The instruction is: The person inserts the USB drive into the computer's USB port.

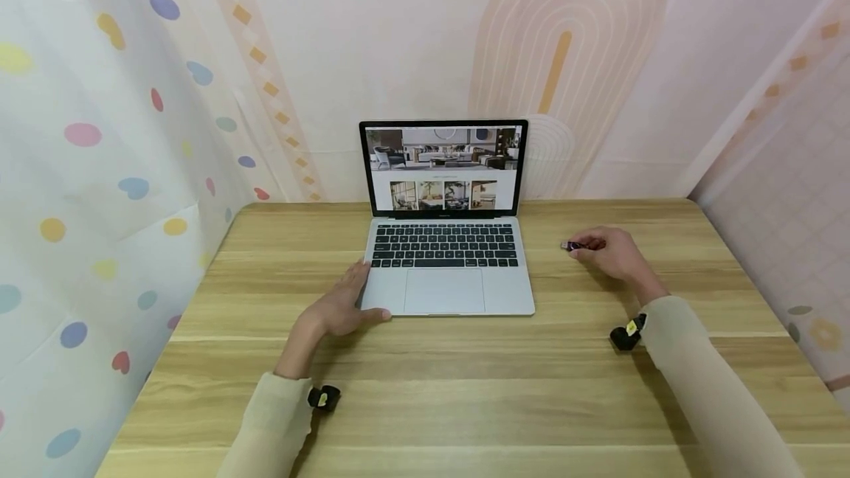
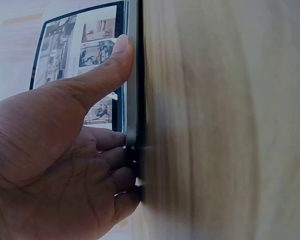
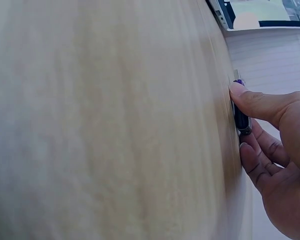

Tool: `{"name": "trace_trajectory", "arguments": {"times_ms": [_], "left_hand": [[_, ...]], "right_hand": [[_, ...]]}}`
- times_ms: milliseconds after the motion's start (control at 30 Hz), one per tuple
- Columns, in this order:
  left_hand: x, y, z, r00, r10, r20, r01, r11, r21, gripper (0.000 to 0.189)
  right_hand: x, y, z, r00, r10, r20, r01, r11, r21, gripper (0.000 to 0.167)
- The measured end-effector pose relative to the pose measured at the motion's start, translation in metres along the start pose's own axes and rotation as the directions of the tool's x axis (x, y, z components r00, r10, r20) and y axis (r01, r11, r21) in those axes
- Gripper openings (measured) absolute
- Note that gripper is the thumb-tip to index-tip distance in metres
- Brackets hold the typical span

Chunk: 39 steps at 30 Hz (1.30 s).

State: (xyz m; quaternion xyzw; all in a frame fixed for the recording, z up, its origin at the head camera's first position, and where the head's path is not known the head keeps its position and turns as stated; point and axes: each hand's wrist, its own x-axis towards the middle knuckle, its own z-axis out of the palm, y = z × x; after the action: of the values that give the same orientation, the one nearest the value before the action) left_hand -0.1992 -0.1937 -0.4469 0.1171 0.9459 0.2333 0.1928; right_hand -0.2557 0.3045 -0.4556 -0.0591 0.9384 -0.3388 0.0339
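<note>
A silver laptop [image 1: 445, 291] stands unfolded, its lit screen [image 1: 445, 168] showing a web page with room pictures. At its front left corner rests my left hand [image 1: 336, 306], thumb at the front edge and fingers along the left side. The left wrist view shows that thumb [image 2: 110, 67] straight against the laptop's edge [image 2: 133, 75]. To the right of the laptop, my right hand [image 1: 609, 251] pinches a small dark USB flash drive [image 1: 571, 246] with its metal plug pointing left at the laptop. In the right wrist view, the flash drive [image 3: 241, 117] lies between thumb and fingers, close over the table.
The wooden table [image 1: 432, 397] extends around the laptop. Patterned cloth [image 1: 398, 43] hangs behind the table's back edge, and dotted cloth [image 1: 99, 190] hangs at the left. Small black cameras [image 1: 324, 397] sit on both wrists.
</note>
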Motion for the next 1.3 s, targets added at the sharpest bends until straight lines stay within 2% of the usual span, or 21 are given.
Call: {"name": "trace_trajectory", "arguments": {"times_ms": [600, 1300], "left_hand": [[0.003, -0.003, -0.001, 1.000, -0.002, 0.004, 0.002, 1.000, -0.007, 0.108], [0.004, -0.003, 0.000, 1.000, 0.007, 0.002, -0.007, 1.000, 0.008, 0.107]], "right_hand": [[0.007, -0.008, 0.006, 1.000, 0.001, 0.014, -0.001, 1.000, 0.027, 0.030], [0.012, -0.015, 0.017, 1.000, 0.006, -0.015, -0.006, 0.999, 0.037, 0.027]]}}
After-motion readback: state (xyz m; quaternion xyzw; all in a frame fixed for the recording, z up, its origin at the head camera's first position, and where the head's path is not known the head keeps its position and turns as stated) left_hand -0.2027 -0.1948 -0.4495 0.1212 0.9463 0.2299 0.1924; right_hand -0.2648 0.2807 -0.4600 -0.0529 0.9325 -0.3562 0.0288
